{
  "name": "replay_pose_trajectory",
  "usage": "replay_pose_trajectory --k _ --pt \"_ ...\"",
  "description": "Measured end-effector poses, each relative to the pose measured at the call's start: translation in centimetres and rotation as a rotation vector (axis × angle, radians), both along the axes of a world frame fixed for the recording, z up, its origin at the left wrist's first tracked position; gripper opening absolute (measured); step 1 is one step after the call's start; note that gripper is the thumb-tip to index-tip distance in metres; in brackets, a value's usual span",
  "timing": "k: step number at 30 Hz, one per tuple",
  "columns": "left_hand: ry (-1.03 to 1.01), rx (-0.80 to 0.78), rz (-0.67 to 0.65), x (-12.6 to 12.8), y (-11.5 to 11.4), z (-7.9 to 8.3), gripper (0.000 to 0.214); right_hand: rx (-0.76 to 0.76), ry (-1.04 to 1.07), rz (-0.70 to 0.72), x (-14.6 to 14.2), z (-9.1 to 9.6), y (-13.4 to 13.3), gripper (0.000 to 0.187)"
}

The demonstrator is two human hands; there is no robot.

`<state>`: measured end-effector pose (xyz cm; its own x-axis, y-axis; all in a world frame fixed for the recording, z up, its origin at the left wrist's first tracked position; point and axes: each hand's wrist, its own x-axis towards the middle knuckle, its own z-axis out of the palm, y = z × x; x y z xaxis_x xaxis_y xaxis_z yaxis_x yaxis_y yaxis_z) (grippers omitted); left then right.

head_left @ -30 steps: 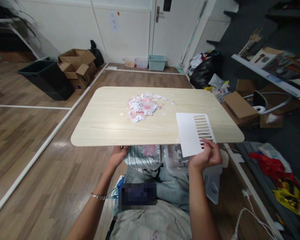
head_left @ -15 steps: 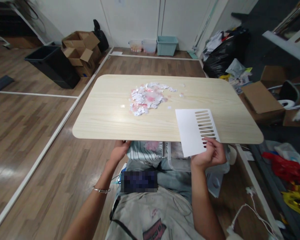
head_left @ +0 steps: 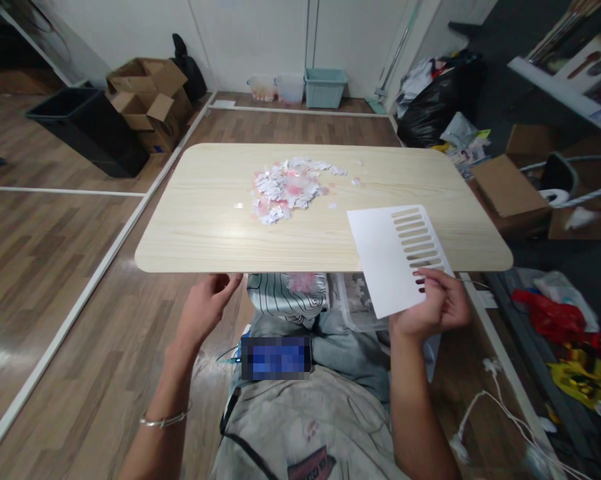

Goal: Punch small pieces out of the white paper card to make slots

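My right hand (head_left: 433, 303) grips the near corner of a white card (head_left: 387, 257) with a row of slots cut along its right side; the card lies tilted over the near right edge of the light wood table (head_left: 205, 227). My left hand (head_left: 207, 303) hangs just below the table's near edge, fingers apart, holding nothing. A pile of small white and pink paper scraps (head_left: 285, 187) sits on the middle of the tabletop, well beyond both hands.
A clear plastic tub (head_left: 355, 303) and striped cloth (head_left: 287, 297) sit under the table by my knees. Cardboard boxes (head_left: 145, 100) and a black bin (head_left: 87, 127) stand at the far left. A black bag (head_left: 430, 110), boxes and cables clutter the floor at right.
My left hand has come away from the table's near edge and opened. My right hand keeps its hold on the slotted card, now slightly lower and to the right.
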<state>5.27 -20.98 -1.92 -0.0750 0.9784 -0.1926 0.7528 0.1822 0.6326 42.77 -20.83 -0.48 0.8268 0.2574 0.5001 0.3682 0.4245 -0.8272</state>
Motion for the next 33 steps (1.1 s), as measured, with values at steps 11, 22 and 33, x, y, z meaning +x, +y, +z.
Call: replay_pose_trajectory --k 11,22,33 --pt "0.019 0.220 -0.260 2.0 1.6 10.0 0.058 -0.077 0.009 -0.111 4.5 0.3 -3.8 0.012" --pt "0.229 0.449 -0.406 -1.1 16.4 1.6 0.060 -0.489 -0.271 0.075 7.9 4.9 -10.0 0.016" --pt "0.279 0.466 -0.359 -0.5 15.2 0.8 0.058 -0.625 -0.383 0.108 8.0 5.2 -11.3 0.021"
